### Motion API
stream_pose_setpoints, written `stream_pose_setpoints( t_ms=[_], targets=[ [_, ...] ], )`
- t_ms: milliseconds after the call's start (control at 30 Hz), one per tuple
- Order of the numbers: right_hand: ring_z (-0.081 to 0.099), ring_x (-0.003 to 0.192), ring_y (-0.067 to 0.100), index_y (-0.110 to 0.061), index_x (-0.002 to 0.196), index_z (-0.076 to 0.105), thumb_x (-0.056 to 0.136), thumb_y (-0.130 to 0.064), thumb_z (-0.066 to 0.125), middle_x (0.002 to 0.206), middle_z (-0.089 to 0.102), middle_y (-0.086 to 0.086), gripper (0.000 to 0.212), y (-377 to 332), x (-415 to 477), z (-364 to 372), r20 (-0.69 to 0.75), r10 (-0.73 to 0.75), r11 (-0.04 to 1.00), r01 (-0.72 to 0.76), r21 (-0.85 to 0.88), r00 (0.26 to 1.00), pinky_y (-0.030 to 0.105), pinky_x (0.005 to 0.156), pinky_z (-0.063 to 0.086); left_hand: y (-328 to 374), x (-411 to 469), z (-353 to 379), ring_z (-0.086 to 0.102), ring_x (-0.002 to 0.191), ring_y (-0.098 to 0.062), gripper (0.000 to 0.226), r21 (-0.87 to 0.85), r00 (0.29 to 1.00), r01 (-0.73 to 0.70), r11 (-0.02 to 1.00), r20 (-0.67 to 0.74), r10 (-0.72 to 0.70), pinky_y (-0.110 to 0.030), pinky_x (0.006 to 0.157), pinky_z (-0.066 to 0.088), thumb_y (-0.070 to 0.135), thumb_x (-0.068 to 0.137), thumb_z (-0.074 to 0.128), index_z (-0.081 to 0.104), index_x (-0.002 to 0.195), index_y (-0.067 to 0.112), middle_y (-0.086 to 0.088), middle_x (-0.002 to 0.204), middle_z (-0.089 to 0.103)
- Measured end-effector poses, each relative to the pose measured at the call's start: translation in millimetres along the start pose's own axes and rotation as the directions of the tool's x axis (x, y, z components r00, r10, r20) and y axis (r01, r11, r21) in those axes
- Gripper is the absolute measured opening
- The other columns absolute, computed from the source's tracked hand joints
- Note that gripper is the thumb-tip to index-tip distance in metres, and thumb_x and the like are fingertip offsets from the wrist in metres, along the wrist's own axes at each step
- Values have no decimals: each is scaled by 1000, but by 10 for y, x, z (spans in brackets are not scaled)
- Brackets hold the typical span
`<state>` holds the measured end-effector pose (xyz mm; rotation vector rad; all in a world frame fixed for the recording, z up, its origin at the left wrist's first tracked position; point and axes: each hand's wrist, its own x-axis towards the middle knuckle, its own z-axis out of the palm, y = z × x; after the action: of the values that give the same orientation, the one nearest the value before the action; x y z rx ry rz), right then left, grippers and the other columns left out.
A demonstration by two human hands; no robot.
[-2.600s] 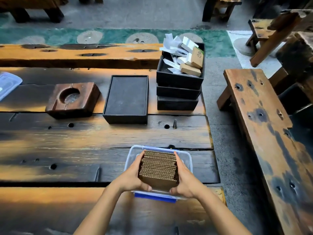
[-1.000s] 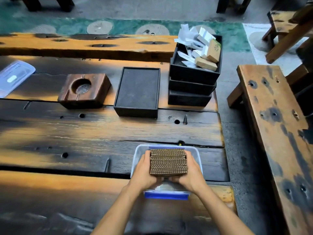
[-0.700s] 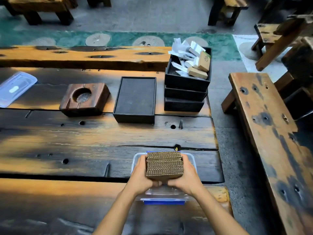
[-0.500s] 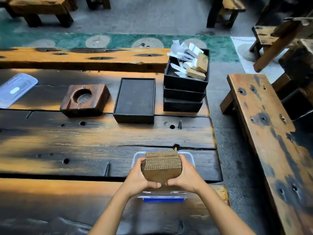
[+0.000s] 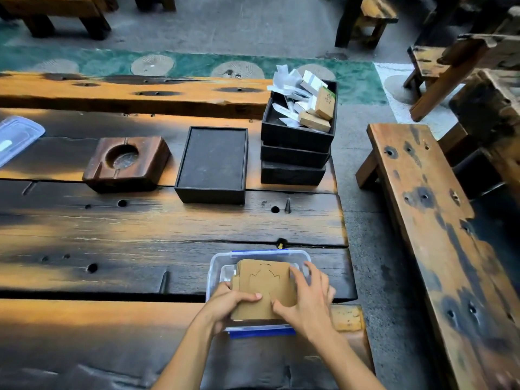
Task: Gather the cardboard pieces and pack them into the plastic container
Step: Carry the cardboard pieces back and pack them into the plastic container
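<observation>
The stack of flat brown cardboard pieces [image 5: 264,288] lies face-up in the clear rectangular plastic container with blue clips [image 5: 298,256], directly under both hands. The left hand [image 5: 228,302] grips the stack's near left edge, thumb on top. The right hand [image 5: 306,299] lies spread over its right side, fingers splayed and pressing. Judged step: seating the stack in the container. The next move likely calls for pressing it level, then releasing. The translucent plastic lid [image 5: 17,137] lies well away, far left of the left hand.
</observation>
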<state>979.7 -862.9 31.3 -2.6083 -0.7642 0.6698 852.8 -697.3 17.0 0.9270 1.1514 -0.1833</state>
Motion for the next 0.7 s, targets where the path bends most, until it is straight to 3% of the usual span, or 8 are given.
stream_pose_setpoints(
  t_ms=[100, 167, 233, 300, 400, 500, 600, 700],
  targets=[
    [0, 156, 28, -33, 162, 5, 71, -64, 74, 170, -8, 3, 118, 92, 13, 51, 74, 131, 982, -139, 130, 989, 52, 123, 16, -4, 105, 83, 79, 91, -31, 93, -43, 1000, 17, 999, -22, -18, -40, 72, 65, 11, 47, 102, 53, 126, 2, -15, 101, 81],
    [3, 158, 27, -28, 162, -8, 79, -54, 76, 171, -10, 1, 121, 149, 35, 66, 161, 137, 954, -174, 244, 977, 50, 126, 18, -15, 179, 182, 79, 91, -31, 83, -72, 998, 6, 997, -59, -10, -40, 72, 66, 7, 56, 100, 54, 125, 3, -14, 102, 81],
    [7, 158, 26, -25, 162, -10, 85, -45, 74, 171, -7, 1, 116, 162, 48, 69, 164, 121, 942, -166, 292, 979, 45, 126, 18, -40, 238, 302, 79, 94, -28, 72, -62, 995, -23, 998, -103, 16, -42, 81, 65, 5, 64, 96, 58, 125, 4, -11, 104, 81],
    [10, 157, 25, -24, 163, -10, 88, -40, 71, 170, -5, 2, 112, 154, 55, 59, 165, 116, 937, -163, 309, 979, 43, 127, 18, -62, 257, 443, 79, 91, -23, 62, -19, 987, -73, 997, -145, 70, -37, 80, 65, 4, 68, 93, 64, 123, 8, -5, 101, 82],
    [14, 156, 25, -22, 163, -12, 90, -38, 69, 169, -6, 2, 110, 158, 40, 68, 172, 107, 944, -155, 292, 979, 43, 126, 22, -23, 204, 636, 73, 104, -24, 65, 117, 959, -130, 984, -238, 155, -43, 97, 59, 14, 69, 89, 60, 128, 15, -2, 114, 77],
    [27, 152, 26, -24, 163, -10, 90, -40, 68, 167, -3, 1, 108, 196, 32, 61, 197, 86, 964, -132, 232, 977, 40, 122, 32, 46, 152, 730, 61, 122, -25, 78, 280, 936, -127, 952, -285, 209, -44, 108, 50, 23, 76, 83, 44, 143, 15, -3, 135, 61],
    [49, 134, 28, -35, 161, -3, 84, -42, 73, 159, 11, 0, 108, 244, 77, 1, 221, 87, 982, -121, 147, 971, 37, 110, 42, 74, 127, 719, 55, 130, -27, 98, 280, 952, -100, 955, -251, 173, -46, 113, 46, 22, 80, 78, 19, 159, 23, 1, 142, 53],
    [54, 121, 31, -38, 158, 3, 80, -42, 78, 146, 25, 2, 109, 242, 159, -35, 225, 93, 992, -109, 56, 970, 42, 104, 47, 100, 138, 686, 62, 115, -22, 64, 303, 963, -73, 950, -228, 146, -48, 104, 53, 25, 76, 77, 42, 128, 30, 1, 131, 64]
  ],
)
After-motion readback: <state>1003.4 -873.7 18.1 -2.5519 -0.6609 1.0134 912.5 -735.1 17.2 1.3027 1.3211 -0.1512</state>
